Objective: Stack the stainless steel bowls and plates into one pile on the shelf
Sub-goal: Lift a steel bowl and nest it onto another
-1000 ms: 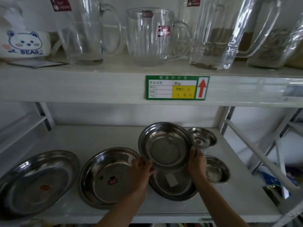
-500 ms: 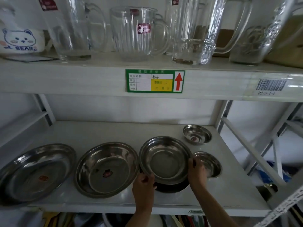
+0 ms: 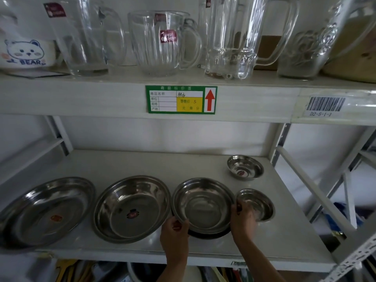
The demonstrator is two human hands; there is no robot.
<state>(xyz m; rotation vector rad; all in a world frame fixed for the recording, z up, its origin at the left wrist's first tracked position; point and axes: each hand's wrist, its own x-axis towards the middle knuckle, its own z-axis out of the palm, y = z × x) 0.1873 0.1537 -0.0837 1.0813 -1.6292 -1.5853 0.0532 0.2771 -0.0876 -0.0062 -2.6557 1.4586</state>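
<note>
Steel on steel now: the bowl [image 3: 203,206] that was tilted up in both hands a second ago has come down onto the plate [image 3: 211,234] beneath it, whose dark rim shows only as a crescent along the near edge. That makes the first two-piece pile on the lower shelf [image 3: 142,163], so stacking has begun but most pieces are loose.

Left hand [image 3: 175,231] pinches the bowl's near-left rim, thumb over the lip. Right hand [image 3: 243,218] is on the bowl's right rim, thumb on top; whether its fingers are closed beneath or loosening I cannot tell, as the hand is blurred.

Just left of the left hand sits a wide dish [image 3: 132,206], its rim close to the held bowl. Further left lies the largest platter [image 3: 46,210]. Touching or nearly touching the right hand is a small bowl [image 3: 256,203], and beyond that hand, toward the back, a second small bowl [image 3: 245,167] stands apart.

Every steel piece is empty of contents; the dish, the platter and the far small bowl carry only a sticker on the bottom. The glass mugs [image 3: 158,41] on the shelf above hold nothing clearly visible.

Judging by sizes, the pile probably belongs inside the wide dish.
</note>
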